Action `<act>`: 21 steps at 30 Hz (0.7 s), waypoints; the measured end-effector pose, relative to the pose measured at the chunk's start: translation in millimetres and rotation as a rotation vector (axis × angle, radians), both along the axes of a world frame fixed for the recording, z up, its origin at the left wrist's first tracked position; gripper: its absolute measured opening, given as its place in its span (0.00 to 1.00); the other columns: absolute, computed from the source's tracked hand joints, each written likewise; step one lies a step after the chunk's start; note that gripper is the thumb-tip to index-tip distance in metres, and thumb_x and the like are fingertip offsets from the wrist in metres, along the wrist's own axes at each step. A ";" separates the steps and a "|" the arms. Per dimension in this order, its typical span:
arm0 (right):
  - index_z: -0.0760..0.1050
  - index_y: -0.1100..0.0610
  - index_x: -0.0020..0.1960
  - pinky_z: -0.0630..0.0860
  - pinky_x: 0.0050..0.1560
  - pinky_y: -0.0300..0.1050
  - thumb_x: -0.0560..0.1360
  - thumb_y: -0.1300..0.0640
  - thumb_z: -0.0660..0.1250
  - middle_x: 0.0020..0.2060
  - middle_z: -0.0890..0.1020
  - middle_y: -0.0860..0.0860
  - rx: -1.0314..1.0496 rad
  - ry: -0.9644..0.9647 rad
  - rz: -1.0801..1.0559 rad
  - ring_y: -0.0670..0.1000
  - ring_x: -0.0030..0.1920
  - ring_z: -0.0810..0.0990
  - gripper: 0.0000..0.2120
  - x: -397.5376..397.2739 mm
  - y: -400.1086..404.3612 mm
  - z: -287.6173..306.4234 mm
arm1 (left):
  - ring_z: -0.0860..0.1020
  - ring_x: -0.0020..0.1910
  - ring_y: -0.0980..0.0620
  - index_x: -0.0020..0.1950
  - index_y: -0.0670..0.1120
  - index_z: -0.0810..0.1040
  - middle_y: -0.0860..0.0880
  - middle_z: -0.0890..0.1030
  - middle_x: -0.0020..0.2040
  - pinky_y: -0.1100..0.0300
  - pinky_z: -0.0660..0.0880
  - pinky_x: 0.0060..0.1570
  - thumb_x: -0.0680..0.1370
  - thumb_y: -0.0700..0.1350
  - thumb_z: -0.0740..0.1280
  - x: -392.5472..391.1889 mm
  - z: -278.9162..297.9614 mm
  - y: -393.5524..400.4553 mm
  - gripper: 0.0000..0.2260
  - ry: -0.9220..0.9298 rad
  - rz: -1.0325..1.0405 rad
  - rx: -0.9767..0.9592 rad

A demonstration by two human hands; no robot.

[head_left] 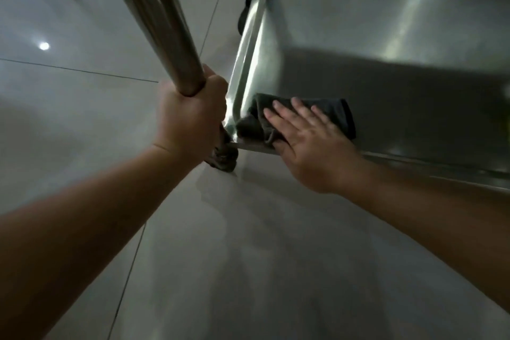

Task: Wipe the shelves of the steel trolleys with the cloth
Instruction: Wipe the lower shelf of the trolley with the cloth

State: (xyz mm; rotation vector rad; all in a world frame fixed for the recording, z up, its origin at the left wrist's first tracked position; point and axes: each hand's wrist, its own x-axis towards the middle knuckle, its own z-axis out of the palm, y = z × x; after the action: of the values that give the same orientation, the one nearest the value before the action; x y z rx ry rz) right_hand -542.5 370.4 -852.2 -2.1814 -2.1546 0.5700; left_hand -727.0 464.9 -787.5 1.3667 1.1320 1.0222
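**Hands on the low steel shelf: one grips, one wipes**

Counts: two bare hands, one cloth, one shelf in clear view, one upright post, two dark casters partly seen.

Left hand [190,116], centre-left of frame, is closed in a fist around the lower end of the round, brushed-metal post [168,25], which runs up toward the upper left. Right hand [309,141], centre of frame, lies flat with fingers spread, palm pressing the cloth [328,110]; it is not clenched, so the cloth is pinned rather than grasped.

Cloth: dark grey, soft, bunched into folds, sitting in the near-left corner of the shelf [386,36], touching the raised rim. Shelf: rectangular steel tray, smooth and reflective, with rounded corners and a low lip; it fills the upper right.

One caster [223,157] shows just below the left fist, another [245,16] beside the far-left corner. Floor [82,91]: large pale glossy tiles with thin joints.
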 end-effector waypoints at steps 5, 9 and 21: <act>0.57 0.51 0.83 0.52 0.81 0.57 0.83 0.42 0.44 0.82 0.59 0.51 0.041 -0.171 -0.160 0.58 0.82 0.57 0.31 84.3 -80.0 3.4 | 0.73 0.30 0.48 0.34 0.45 0.72 0.47 0.72 0.28 0.55 0.73 0.38 0.71 0.41 0.64 2.2 1.4 -0.3 0.06 -0.011 0.013 0.008; 0.58 0.56 0.83 0.55 0.78 0.64 0.82 0.43 0.42 0.82 0.59 0.56 -0.020 -0.211 -0.271 0.65 0.81 0.57 0.33 96.8 -104.5 5.7 | 0.72 0.29 0.49 0.34 0.45 0.72 0.50 0.72 0.26 0.53 0.73 0.39 0.71 0.40 0.64 2.4 2.4 -0.9 0.06 -0.024 0.025 -0.013; 0.47 0.43 0.84 0.39 0.81 0.51 0.85 0.40 0.46 0.83 0.48 0.41 0.030 0.026 -0.003 0.50 0.83 0.44 0.28 26.7 -23.0 -3.6 | 0.79 0.45 0.50 0.43 0.49 0.78 0.50 0.79 0.41 0.49 0.79 0.56 0.76 0.48 0.67 -8.9 22.7 -11.3 0.04 0.264 -0.025 -0.122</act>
State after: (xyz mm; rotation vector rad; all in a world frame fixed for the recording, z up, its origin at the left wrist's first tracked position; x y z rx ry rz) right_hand -515.8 347.4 -855.7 -2.1492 -2.1323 0.5590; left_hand -735.8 453.6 -764.8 1.4425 1.3457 0.7566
